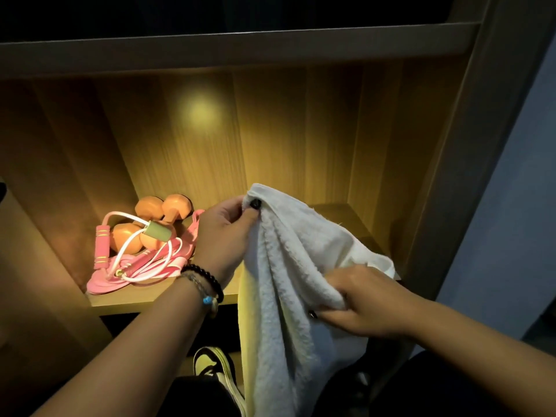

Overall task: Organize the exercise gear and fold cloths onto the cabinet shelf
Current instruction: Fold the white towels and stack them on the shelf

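Cabinet shelf [135, 299] holds dumbbells [164, 219] and jump rope [132, 260] at 9 o'clock. Left hand [224, 233] pinches white towel [288, 266] top corner; right hand [365, 302], 4 o'clock, grips a fold.

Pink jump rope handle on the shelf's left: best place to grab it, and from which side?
Take the pink foam jump rope handle around its middle, between the yellow bands, coming from the front-left. It lies nearly lengthwise at the pile's open left edge; the orange dumbbells crowd its right side, and the white cord loops from its far end.
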Tool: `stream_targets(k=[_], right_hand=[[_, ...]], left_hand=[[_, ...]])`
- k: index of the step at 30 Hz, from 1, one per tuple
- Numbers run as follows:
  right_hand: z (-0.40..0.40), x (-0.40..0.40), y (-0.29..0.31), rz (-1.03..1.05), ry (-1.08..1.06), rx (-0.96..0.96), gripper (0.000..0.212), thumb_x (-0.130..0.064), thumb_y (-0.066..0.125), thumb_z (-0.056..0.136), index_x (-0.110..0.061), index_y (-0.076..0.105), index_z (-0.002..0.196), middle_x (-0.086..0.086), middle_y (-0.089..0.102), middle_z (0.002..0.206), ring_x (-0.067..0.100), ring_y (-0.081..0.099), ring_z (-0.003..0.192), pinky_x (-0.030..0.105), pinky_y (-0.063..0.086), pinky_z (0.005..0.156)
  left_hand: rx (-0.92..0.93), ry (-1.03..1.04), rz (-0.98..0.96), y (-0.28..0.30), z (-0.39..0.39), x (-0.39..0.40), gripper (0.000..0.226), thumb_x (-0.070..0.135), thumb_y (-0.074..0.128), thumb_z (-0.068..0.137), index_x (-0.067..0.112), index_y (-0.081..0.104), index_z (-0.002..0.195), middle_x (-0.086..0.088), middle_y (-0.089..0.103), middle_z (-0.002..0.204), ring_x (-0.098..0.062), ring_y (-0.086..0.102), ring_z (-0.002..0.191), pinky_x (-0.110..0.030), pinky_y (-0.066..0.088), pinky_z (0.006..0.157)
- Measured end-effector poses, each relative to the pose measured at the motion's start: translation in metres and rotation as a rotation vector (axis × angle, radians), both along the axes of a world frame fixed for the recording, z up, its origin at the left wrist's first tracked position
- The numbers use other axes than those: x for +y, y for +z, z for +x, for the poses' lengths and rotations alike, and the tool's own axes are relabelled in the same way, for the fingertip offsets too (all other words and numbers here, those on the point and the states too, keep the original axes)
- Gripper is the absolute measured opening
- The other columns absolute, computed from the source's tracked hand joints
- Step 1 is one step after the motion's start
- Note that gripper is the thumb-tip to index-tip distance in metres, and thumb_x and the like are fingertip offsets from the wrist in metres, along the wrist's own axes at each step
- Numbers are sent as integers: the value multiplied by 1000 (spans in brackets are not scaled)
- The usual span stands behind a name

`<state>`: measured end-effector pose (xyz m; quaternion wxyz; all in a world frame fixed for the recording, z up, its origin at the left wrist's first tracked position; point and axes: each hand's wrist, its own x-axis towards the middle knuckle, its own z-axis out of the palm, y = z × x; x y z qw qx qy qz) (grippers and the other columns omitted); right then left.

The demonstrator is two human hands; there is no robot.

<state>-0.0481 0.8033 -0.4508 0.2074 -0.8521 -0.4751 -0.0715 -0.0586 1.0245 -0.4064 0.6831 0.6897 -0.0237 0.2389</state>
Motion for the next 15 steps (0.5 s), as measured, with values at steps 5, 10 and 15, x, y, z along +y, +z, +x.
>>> stream_targets(k=[5, 10, 15], right_hand=[[16, -29, -3, -318, -56, 38, 31, -64, 50, 85, -34, 52, 76, -17, 46, 62, 0, 45, 60, 19, 37, 59], [37, -55, 14, -385, -105, -46, 35, -54, 53, 88, -21, 56, 75, -2, 60, 70, 14, 55, 66, 34, 45, 68], [50, -54, 39, -581, -198, -357, 26, -54, 40, 94, -33, 50, 83, -12, 60, 86, 7, 55, 80, 29, 34, 87]], left_hand=[[73, 21, -100, 8, 6, 20, 21, -1, 48, 96, 7, 68, 96, -4, 70, 90, -13, 65, 82, -30, 54, 82], [122, 80, -101, 0, 0, 45, 22, 4, 49, 96, 12, 69, 90, 6, 72, 79, -8, 66, 76, -30, 53, 81], [148, 184, -7, -10, 1, 66, 17, 4, 52, 95, 4, 67, 86, -9, 63, 85, -19, 56, 79, -34, 46, 75]])
